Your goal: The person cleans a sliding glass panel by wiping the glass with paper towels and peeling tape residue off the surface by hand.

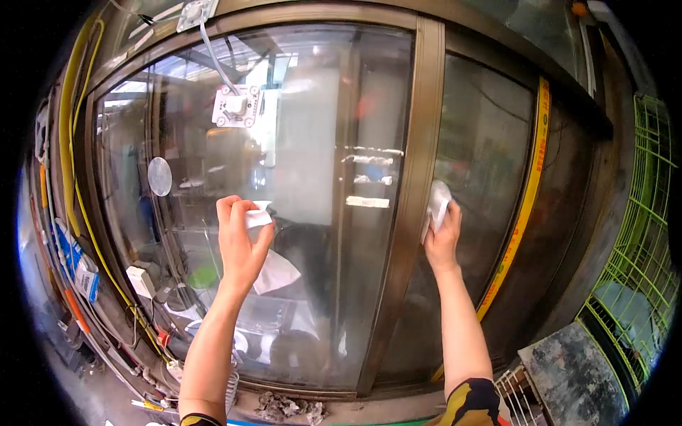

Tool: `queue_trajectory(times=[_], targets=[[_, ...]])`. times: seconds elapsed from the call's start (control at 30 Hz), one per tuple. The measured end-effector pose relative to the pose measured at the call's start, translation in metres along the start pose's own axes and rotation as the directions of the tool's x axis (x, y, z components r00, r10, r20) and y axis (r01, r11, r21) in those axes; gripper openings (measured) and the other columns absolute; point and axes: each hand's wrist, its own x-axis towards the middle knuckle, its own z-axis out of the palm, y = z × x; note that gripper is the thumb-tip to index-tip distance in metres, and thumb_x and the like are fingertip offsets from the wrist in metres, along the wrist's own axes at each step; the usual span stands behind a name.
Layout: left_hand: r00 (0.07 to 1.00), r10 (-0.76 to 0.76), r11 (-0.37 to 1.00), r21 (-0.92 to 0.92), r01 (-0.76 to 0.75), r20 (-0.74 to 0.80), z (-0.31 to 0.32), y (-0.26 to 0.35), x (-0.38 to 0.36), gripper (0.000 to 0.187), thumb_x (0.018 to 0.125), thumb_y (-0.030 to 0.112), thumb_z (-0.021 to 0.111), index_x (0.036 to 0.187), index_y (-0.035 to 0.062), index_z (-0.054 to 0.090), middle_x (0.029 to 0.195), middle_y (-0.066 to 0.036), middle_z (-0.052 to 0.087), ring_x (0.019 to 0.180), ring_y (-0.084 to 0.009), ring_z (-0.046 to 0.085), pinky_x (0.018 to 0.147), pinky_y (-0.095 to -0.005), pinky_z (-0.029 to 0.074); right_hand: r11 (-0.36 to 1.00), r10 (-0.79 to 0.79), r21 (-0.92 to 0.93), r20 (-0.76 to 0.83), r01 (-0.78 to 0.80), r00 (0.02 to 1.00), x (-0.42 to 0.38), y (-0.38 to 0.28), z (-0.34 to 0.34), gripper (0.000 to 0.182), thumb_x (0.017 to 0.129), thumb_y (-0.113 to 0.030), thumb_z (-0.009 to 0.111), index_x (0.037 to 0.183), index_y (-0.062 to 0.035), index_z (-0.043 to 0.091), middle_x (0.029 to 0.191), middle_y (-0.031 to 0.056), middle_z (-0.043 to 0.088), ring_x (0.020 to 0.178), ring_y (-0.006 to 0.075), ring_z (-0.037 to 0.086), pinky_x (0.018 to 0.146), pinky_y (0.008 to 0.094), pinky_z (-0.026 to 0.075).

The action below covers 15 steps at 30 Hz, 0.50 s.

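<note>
White wad (258, 215) pinched thumb-to-fingers in L hand (241, 238), approx midway betw L & R edges of big pane (305, 177); glass contact can't tell. White cloth (439, 199) pinched in R hand (444, 238), narrow pane's (486, 135) L edge, by frame post (426, 106). Risks: loose pinch, wad drops; post edge snags cloth; stray knuckle lifts white strips (368, 202) nr big pane's R edge.
</note>
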Motion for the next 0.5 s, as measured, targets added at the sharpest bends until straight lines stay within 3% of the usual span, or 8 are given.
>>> queue_trajectory(times=[0.07,0.1,0.2,0.23,0.27,0.33,0.4,0.5], targets=[[1.0,0.021,1.0,0.013,-0.021,-0.003,0.004,-0.005,0.007,0.025,0.074,0.007,0.068,0.093,0.0003,0.054,0.106,-0.017,0.047,0.091,-0.0335,0.054,0.078,-0.0386,0.046,0.987,-0.087,-0.133,0.039,0.092,0.995,0.038,0.005,0.0,0.033,0.079,-0.007,0.064,0.11,0.0042,0.061,0.117,0.0206,0.059,0.118,0.0402,0.048,0.101,0.0508,0.036],[0.999,0.052,0.998,0.028,-0.051,-0.016,0.008,-0.005,0.01,0.027,0.073,0.01,0.073,0.091,0.0017,0.055,0.104,-0.015,0.049,0.089,-0.0326,0.055,0.074,-0.0388,0.046,0.993,-0.067,-0.098,-0.003,0.067,0.998,0.059,0.005,0.003,0.038,0.079,-0.01,0.064,0.115,0.0024,0.059,0.12,0.0204,0.057,0.121,0.0407,0.045,0.105,0.0532,0.032],[0.987,0.158,0.977,0.147,-0.154,-0.013,0.019,-0.013,0.011,0.024,0.075,0.011,0.071,0.092,0.0039,0.055,0.105,-0.015,0.051,0.092,-0.0322,0.056,0.074,-0.0387,0.047,0.901,-0.186,-0.366,0.152,0.23,0.971,0.117,0.028,0.004,0.041,0.078,-0.011,0.063,0.117,0.0038,0.059,0.121,0.0213,0.056,0.125,0.041,0.042,0.111,0.0532,0.027],[0.983,0.184,0.972,0.152,-0.177,-0.031,0.019,-0.015,0.011,0.023,0.075,0.013,0.072,0.09,0.005,0.056,0.102,-0.015,0.053,0.092,-0.0324,0.056,0.074,-0.0389,0.047,0.841,-0.175,-0.48,0.194,0.249,0.965,0.132,0.036,0.002,0.041,0.08,-0.011,0.063,0.118,0.0033,0.06,0.123,0.0221,0.055,0.127,0.0408,0.041,0.111,0.0537,0.026],[0.975,0.213,0.964,0.175,-0.201,-0.055,0.02,-0.018,0.01,0.023,0.075,0.013,0.072,0.089,0.005,0.056,0.101,-0.015,0.053,0.092,-0.0325,0.056,0.074,-0.0388,0.046,0.857,-0.208,-0.461,0.101,0.231,0.973,0.151,0.039,0.004,0.039,0.081,-0.012,0.063,0.117,0.0029,0.061,0.126,0.022,0.054,0.13,0.0403,0.039,0.112,0.0535,0.025],[0.961,0.265,0.947,0.208,-0.243,-0.081,0.025,-0.024,0.009,0.023,0.074,0.013,0.072,0.088,0.0051,0.056,0.101,-0.015,0.053,0.092,-0.0329,0.056,0.074,-0.0385,0.046,0.792,-0.16,-0.576,0.121,0.2,0.98,0.17,0.051,0.006,0.035,0.082,-0.011,0.062,0.115,0.0015,0.063,0.128,0.0204,0.054,0.131,0.0395,0.039,0.11,0.0523,0.026],[0.957,0.277,0.941,0.225,-0.253,-0.082,0.026,-0.025,0.007,0.022,0.075,0.016,0.072,0.086,0.0052,0.056,0.101,-0.015,0.054,0.092,-0.0334,0.055,0.076,-0.0394,0.046,0.873,-0.236,-0.437,0.007,0.215,0.972,0.164,0.048,0.01,0.031,0.081,-0.01,0.063,0.111,-0.0029,0.064,0.125,0.0161,0.056,0.131,0.0392,0.039,0.108,0.0532,0.029],[0.952,0.29,0.939,0.22,-0.264,-0.096,0.03,-0.027,0.005,0.022,0.076,0.017,0.072,0.087,0.0057,0.057,0.1,-0.014,0.055,0.092,-0.0331,0.055,0.076,-0.039,0.045,0.923,-0.115,-0.363,0.051,0.126,0.992,0.105,0.03,0.007,0.03,0.078,-0.008,0.066,0.108,-0.0049,0.064,0.124,0.0139,0.056,0.129,0.0391,0.04,0.108,0.056,0.028]])
